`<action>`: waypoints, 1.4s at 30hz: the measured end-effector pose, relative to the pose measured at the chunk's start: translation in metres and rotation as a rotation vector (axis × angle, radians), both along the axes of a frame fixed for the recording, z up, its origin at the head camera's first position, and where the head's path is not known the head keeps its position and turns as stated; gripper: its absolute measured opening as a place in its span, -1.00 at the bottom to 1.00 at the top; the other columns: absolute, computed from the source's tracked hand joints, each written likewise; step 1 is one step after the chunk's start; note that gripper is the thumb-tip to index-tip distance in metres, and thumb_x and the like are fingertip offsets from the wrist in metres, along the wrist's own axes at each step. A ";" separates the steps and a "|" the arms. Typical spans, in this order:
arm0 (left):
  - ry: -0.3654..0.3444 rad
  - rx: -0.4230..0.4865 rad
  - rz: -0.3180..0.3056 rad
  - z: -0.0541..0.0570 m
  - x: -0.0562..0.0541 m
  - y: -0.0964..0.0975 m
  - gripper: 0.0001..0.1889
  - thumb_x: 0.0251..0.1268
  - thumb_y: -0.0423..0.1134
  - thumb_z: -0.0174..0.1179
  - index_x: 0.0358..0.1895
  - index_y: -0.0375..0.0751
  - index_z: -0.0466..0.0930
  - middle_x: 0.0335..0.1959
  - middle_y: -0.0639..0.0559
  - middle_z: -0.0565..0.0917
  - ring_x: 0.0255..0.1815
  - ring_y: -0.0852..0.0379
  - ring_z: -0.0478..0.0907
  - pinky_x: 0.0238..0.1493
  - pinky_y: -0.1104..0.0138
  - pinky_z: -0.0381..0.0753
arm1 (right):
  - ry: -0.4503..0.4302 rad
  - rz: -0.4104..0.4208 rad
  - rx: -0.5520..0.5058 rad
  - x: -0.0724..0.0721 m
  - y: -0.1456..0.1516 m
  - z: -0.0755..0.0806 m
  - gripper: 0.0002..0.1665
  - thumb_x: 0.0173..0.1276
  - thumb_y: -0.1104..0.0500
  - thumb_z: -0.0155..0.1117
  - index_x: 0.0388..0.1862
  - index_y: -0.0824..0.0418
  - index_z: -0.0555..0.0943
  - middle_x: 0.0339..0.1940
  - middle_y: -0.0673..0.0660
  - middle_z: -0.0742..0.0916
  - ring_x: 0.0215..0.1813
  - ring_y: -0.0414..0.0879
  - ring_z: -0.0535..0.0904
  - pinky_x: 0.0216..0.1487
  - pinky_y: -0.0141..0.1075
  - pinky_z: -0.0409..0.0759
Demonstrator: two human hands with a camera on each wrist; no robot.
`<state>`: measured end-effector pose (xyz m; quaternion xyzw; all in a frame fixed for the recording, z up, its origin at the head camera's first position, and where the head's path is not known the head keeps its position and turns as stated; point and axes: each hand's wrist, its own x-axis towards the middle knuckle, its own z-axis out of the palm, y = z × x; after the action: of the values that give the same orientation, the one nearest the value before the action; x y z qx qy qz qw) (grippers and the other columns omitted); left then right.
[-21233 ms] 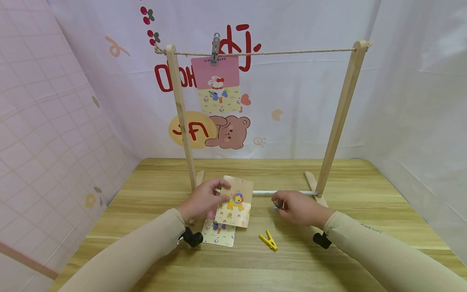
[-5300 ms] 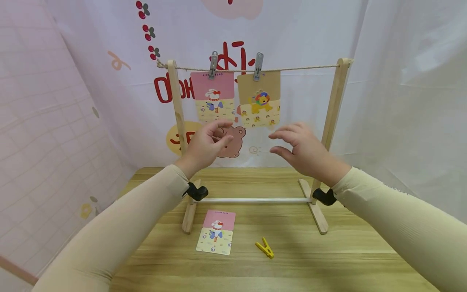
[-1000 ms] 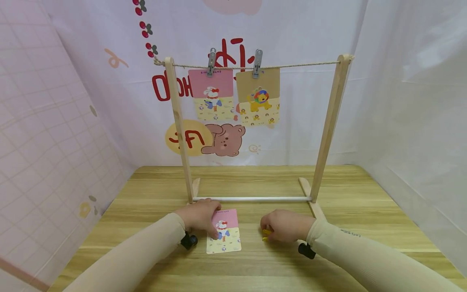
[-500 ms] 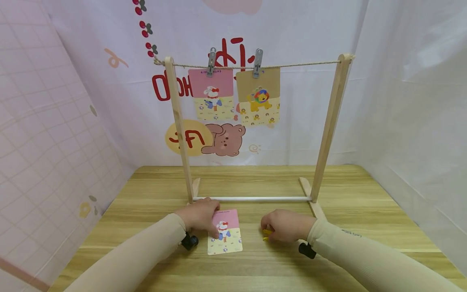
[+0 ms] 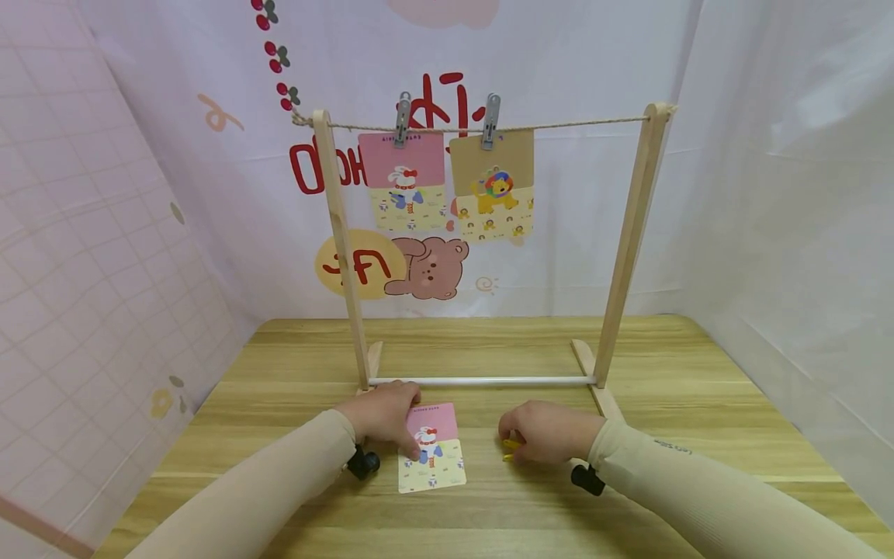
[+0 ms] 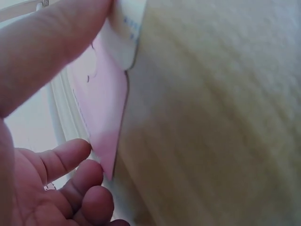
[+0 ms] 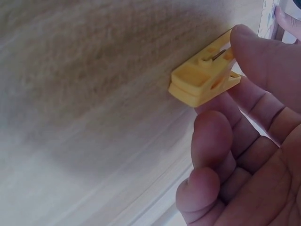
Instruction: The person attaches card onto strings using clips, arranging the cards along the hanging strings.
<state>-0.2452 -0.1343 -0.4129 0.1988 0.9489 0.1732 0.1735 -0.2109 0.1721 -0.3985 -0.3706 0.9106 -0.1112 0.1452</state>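
A pink and cream card with a rabbit lies near the front of the table. My left hand holds it by its left side, thumb over the face and fingers at the far corner. In the left wrist view the card's pink part shows between thumb and fingertips. My right hand pinches a yellow clothespin between thumb and fingers, low over the wood. From the head view most of that clothespin is hidden by the hand.
Behind the hands stands a wooden frame with a rope across its top and a white rod low down. Grey clothespins hold a pink rabbit card and a tan lion card on the rope. A printed cloth hangs behind.
The lion card, first in my left hand, now hangs from the rope by a grey clothespin. My right hand has taken the yellow clothespin. The lower card has slid slightly right and nearer me.
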 end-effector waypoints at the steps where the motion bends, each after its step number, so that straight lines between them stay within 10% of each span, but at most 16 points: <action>1: 0.003 0.003 -0.005 0.000 0.000 0.000 -0.14 -0.28 0.12 0.77 0.13 -0.15 0.55 -0.12 0.09 0.58 -0.11 0.10 0.48 0.11 0.10 0.56 | 0.001 0.002 -0.002 0.000 0.000 0.000 -0.78 0.28 0.16 0.58 -0.17 0.09 0.70 -0.43 -0.18 0.60 -0.36 -0.33 0.45 -0.22 -0.36 0.53; 9: 0.015 0.039 -0.035 -0.003 0.001 0.001 -0.30 -0.25 0.06 0.77 -0.06 -0.08 0.56 -0.18 0.09 0.54 -0.15 0.11 0.45 -0.05 0.20 0.50 | 0.018 -0.002 -0.003 -0.002 0.004 -0.002 -0.78 0.29 0.17 0.56 -0.12 0.12 0.72 -0.36 -0.10 0.69 -0.34 -0.33 0.48 -0.21 -0.34 0.57; 25: -0.017 0.150 -0.002 -0.002 0.005 0.009 -0.10 -0.10 -0.03 0.73 0.33 -0.06 0.40 0.08 0.05 0.56 -0.04 0.10 0.54 0.24 0.07 0.56 | 0.061 -0.030 0.017 -0.003 0.006 -0.005 -0.82 0.29 0.17 0.56 -0.19 0.11 0.70 -0.36 -0.07 0.72 -0.35 -0.31 0.50 -0.22 -0.31 0.59; 42: -0.103 0.438 0.030 -0.012 0.004 0.008 -0.22 0.05 -0.26 0.65 0.39 0.08 0.52 0.02 0.04 0.66 -0.08 0.08 0.56 -0.01 0.21 0.55 | 0.107 0.006 -0.011 -0.003 0.008 -0.009 -0.85 0.30 0.18 0.52 -0.22 0.13 0.69 -0.38 -0.07 0.72 -0.37 -0.34 0.49 -0.26 -0.35 0.59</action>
<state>-0.2416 -0.1267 -0.4245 0.2087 0.8813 0.3877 0.1716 -0.2142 0.1797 -0.4079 -0.3798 0.9152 -0.0959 0.0946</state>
